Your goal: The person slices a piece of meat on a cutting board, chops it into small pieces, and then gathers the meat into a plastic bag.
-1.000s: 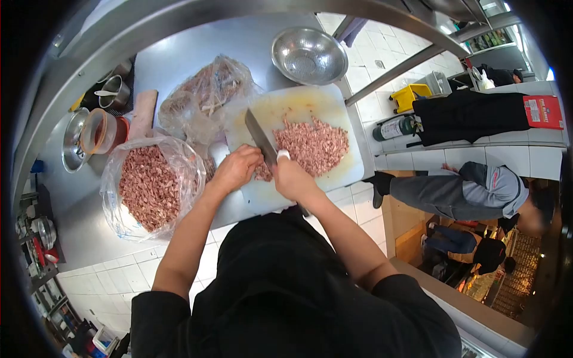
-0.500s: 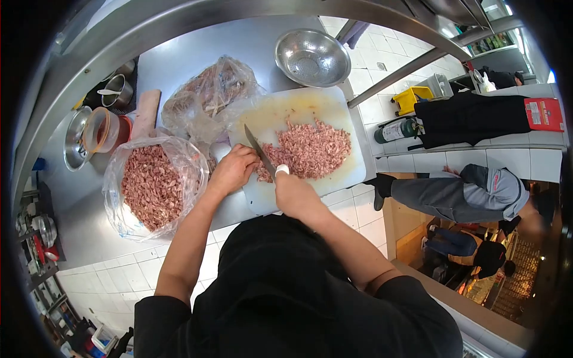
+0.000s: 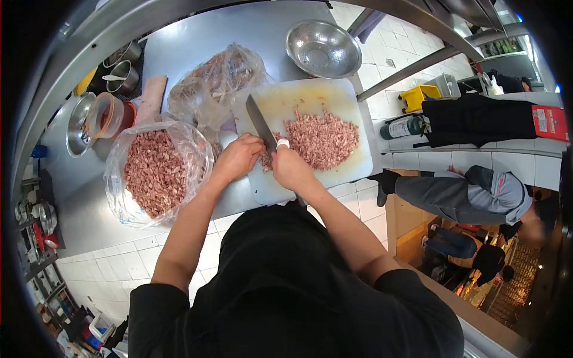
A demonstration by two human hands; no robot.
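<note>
My right hand (image 3: pixel 290 169) is wrapped round the handle of a kitchen knife (image 3: pixel 260 121). Its blade points away from me, over the left part of a white cutting board (image 3: pixel 271 190). Just left of the blade, my left hand (image 3: pixel 239 159) has its fingers curled at the board's edge, against a small bit of meat partly hidden by them. A spread heap of chopped pink meat (image 3: pixel 325 140) lies to the right of the knife. Left of my left arm, an open clear plastic bag (image 3: pixel 200 149) holds more cut meat (image 3: pixel 154 173).
Behind the board are a second bag of meat (image 3: pixel 218 77) and a metal bowl (image 3: pixel 323 51). A pale slab (image 3: pixel 151 98), a plastic tub (image 3: pixel 101 116) and metal pots (image 3: pixel 123 77) stand at left on the steel table (image 3: pixel 179 42). Another person (image 3: pixel 453 194) is at right.
The knife and my right hand have moved forward, away from me, and more of the blade's flat side shows. My left hand stays beside the blade. The whole view has shifted slightly.
</note>
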